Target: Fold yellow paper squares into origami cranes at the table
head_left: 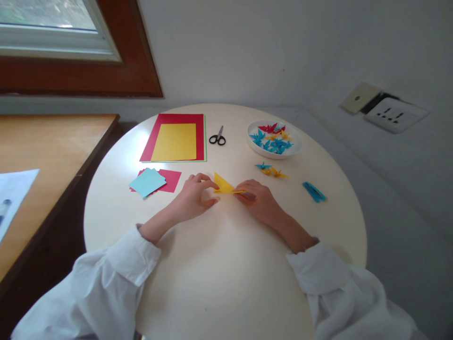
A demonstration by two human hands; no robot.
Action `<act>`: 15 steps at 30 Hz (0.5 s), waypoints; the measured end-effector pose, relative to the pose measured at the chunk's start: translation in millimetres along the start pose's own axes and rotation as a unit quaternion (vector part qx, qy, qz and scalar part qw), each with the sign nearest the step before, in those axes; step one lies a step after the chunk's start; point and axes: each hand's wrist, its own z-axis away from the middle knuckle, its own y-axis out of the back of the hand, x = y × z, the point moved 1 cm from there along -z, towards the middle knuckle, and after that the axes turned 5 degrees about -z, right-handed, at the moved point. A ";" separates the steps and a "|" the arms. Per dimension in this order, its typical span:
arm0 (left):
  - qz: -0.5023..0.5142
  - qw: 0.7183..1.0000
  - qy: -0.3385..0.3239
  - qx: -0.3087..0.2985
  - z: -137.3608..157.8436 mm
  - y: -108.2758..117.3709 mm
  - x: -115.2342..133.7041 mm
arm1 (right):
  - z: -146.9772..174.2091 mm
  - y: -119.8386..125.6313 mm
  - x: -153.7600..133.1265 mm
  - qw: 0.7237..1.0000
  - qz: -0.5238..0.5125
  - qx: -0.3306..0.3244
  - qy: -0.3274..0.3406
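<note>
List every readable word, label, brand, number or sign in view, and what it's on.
None can be read.
White sheet on the wooden desk: any writing is too faint or blurred to read.
Wall socket: no legible label; any small marking can't be made out.
Scissors: any brand is too small to read.
Folded yellow paper: no text visible.

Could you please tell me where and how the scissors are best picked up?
I'd grip the scissors by the black handle loops, reaching in from the seated person's side. They lie flat with the loops toward that person and the blades pointing away, so this approach should keep fingers clear of the tips.
</note>
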 end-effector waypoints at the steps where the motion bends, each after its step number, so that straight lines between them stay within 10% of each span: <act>1: -0.006 1.000 0.001 -0.002 -0.6 -2.1 0.3 | 0.2 -0.1 -0.4 1.000 -0.002 -0.003 -0.007; 15: 0.014 1.000 0.007 -0.028 -6.9 -6.4 1.3 | -3.8 -2.7 -0.2 0.991 -0.002 0.010 -0.132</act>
